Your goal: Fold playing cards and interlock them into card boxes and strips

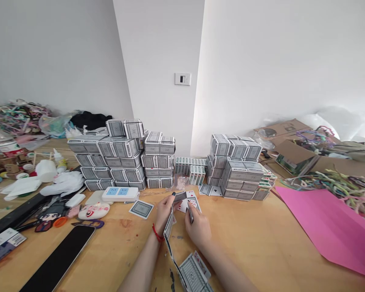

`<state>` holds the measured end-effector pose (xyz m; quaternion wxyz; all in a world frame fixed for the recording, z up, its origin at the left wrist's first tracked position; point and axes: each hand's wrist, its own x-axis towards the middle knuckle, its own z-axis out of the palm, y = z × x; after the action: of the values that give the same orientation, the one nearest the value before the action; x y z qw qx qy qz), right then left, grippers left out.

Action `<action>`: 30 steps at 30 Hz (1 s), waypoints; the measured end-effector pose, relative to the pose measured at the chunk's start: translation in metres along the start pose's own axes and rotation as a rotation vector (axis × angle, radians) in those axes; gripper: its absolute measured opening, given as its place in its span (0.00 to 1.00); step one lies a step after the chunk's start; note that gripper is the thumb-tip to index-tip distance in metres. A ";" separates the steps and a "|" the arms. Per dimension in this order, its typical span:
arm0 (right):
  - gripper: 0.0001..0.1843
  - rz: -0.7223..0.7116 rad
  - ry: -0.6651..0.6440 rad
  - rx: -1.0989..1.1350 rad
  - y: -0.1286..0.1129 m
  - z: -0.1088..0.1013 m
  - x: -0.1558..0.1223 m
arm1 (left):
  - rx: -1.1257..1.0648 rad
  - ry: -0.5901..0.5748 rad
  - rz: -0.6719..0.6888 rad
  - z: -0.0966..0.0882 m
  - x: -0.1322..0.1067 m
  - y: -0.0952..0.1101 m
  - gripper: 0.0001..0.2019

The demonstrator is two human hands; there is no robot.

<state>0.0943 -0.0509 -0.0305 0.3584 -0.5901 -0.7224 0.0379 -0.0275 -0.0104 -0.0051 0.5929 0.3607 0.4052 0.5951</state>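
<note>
My left hand (163, 214), with a red cord at its wrist, is closed on a strip of joined playing cards (169, 229). The strip bends at its far end, where my right hand (200, 229) pinches the folded end. Its near part runs down between my forearms to card pieces (192, 272) with grey patterned backs at the bottom edge. Behind my fingers, loose playing cards (194, 200) lie on the table, at least one face up. A single face-down card (141, 209) rests left of my left hand.
Stacked card blocks stand at the left (121, 152) and right (241, 174). Nearer on the left are a white power strip (121, 194), a phone (59, 259) and a box cutter (89, 223). Pink paper (325, 227) and an open cardboard box (295, 156) lie on the right.
</note>
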 end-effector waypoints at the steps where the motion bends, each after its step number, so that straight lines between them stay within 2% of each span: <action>1: 0.20 0.005 0.001 0.004 0.000 0.000 0.000 | -0.007 -0.006 0.004 0.000 0.000 0.000 0.10; 5: 0.19 0.028 0.016 0.046 0.000 -0.001 0.001 | -0.055 -0.038 0.014 -0.001 0.001 -0.001 0.12; 13: 0.15 0.128 0.061 0.175 0.001 -0.002 0.003 | -0.074 -0.026 0.033 -0.003 0.003 -0.007 0.11; 21: 0.17 0.119 0.150 0.303 0.005 -0.008 0.007 | -0.075 -0.028 0.034 -0.002 0.003 -0.004 0.11; 26: 0.15 0.107 0.080 0.424 0.007 -0.011 0.009 | 0.011 -0.004 0.062 -0.003 0.000 -0.001 0.09; 30: 0.15 0.264 0.012 0.581 0.011 -0.009 0.012 | 0.199 0.002 0.091 -0.008 -0.001 0.006 0.06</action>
<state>0.1081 -0.0400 -0.0238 0.5082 -0.5520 -0.5964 0.2854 -0.0371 -0.0122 -0.0027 0.5263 0.4352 0.4460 0.5784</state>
